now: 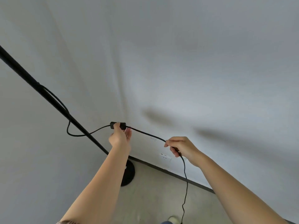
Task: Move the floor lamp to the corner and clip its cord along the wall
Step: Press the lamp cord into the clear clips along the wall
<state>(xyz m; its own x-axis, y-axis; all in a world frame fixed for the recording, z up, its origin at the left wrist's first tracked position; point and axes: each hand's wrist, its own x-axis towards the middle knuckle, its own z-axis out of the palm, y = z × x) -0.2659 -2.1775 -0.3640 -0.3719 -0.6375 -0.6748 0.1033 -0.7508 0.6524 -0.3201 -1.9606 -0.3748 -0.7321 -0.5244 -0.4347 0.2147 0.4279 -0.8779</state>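
Note:
A black floor lamp stands in the corner: its thin pole [48, 97] runs diagonally down to a round black base [129, 173] on the floor. Its black cord [148, 135] leaves the pole, loops down, and reaches an inline switch [122, 125]. My left hand [120, 138] grips that switch against the white wall. The cord stretches right to my right hand [181, 147], which pinches it, then hangs down to the floor. No clip can be made out.
A white wall outlet [165, 158] sits low on the wall below my right hand. A dark baseboard [186, 178] runs along the grey floor. A shoe [173, 219] shows at the bottom edge.

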